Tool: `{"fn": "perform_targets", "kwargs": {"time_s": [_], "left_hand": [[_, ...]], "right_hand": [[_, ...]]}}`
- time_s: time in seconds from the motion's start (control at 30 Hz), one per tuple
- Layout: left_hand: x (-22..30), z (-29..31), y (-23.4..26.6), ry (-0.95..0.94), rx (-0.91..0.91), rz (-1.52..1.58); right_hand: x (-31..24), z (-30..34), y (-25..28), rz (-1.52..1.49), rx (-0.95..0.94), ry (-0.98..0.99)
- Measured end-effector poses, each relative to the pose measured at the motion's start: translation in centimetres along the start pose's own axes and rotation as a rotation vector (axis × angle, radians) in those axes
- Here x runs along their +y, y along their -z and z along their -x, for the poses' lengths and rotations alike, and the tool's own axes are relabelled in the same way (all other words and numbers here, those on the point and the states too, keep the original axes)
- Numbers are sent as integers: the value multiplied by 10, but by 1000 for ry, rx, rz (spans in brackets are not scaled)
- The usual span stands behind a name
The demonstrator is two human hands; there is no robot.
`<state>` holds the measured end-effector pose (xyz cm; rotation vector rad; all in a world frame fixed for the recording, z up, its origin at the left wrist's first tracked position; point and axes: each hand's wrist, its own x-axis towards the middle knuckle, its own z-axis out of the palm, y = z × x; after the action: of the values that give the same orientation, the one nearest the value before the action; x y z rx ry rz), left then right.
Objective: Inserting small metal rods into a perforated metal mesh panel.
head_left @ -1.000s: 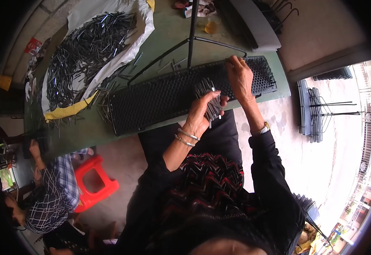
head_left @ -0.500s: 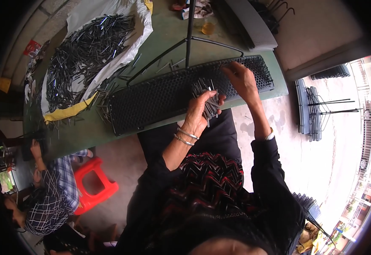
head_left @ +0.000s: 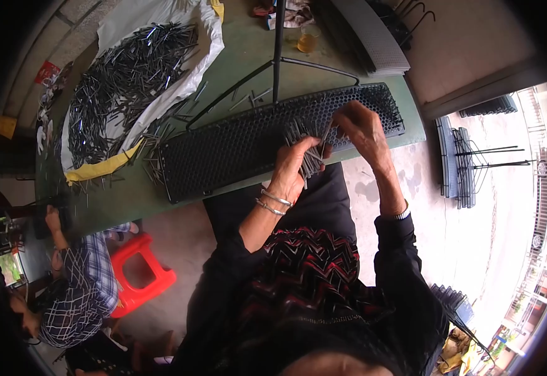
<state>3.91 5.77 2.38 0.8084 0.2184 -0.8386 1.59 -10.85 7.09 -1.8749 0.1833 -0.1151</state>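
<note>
A bundle of thin grey metal rods is gripped in my left hand, the thumb lying across it. My right hand is closed in a pinch just to the right of the bundle. From its fingertips a single slim rod points down beside the bundle. Both hands are over the front side of a long black perforated metal panel, full of small round holes. Dark pieces stand densely in the holes at its right end. A black metal stand with spread legs rises behind the panel.
The green table carries an opened white sack heaped with dark rods, some spilled nearby. A cup of yellow liquid and curved perforated sheets are farther back. A red stool and another person are at left.
My right hand has moved right and slightly down from over the panel toward the bundle, and a rod now shows at its fingertips. My left hand has hardly moved.
</note>
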Motion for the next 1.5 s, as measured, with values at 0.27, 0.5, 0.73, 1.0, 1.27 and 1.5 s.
{"fn": "perform_targets", "kwargs": {"time_s": [0.27, 0.5, 0.73, 1.0, 1.27, 1.5], "left_hand": [[-1, 2, -12, 33, 75, 9], [-1, 0, -10, 49, 72, 38], [-1, 0, -9, 42, 45, 54], [-3, 2, -9, 76, 23, 44], [-5, 2, -7, 48, 61, 76], [-3, 0, -2, 67, 50, 82]], "right_hand": [[36, -41, -2, 445, 594, 341], [62, -51, -15, 614, 542, 350], [48, -50, -8, 619, 433, 382], [59, -52, -7, 683, 403, 369], [50, -48, -10, 622, 615, 440], [56, -18, 19, 553, 693, 150]]}}
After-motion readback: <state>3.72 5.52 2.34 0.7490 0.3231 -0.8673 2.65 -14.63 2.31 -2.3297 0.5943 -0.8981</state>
